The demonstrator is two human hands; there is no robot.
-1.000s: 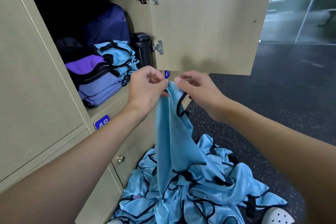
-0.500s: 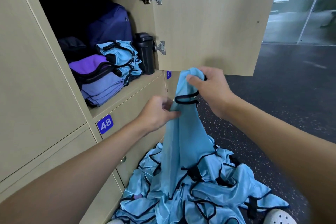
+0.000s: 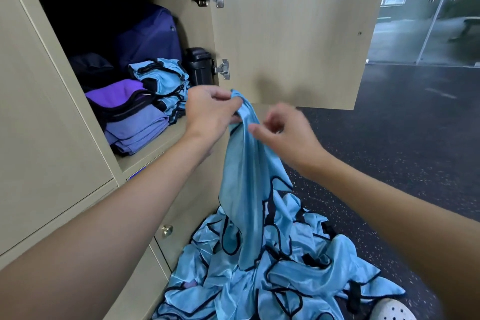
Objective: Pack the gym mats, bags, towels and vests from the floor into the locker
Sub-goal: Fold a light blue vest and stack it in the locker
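Observation:
A light blue vest with black trim (image 3: 244, 176) hangs in front of the open locker (image 3: 145, 156). My left hand (image 3: 210, 112) grips its top end. My right hand (image 3: 283, 132) is just to the right of the cloth, fingers curled; I cannot tell whether it touches the vest. The vest's lower end reaches a heap of blue vests (image 3: 272, 267) on the floor. Inside the locker lie folded blue vests (image 3: 163, 80), folded purple towels (image 3: 130, 117), a dark blue bag (image 3: 150, 36) and a black container (image 3: 200, 65).
The locker door (image 3: 285, 34) stands open above my hands. A closed lower locker with a round knob (image 3: 167, 229) is beneath the shelf. Dark speckled floor (image 3: 402, 150) extends to the right. A white perforated shoe (image 3: 392, 310) shows at the bottom right.
My left hand moved up to take the vest's top end. My right hand let go of the top and dropped slightly to the right of the cloth.

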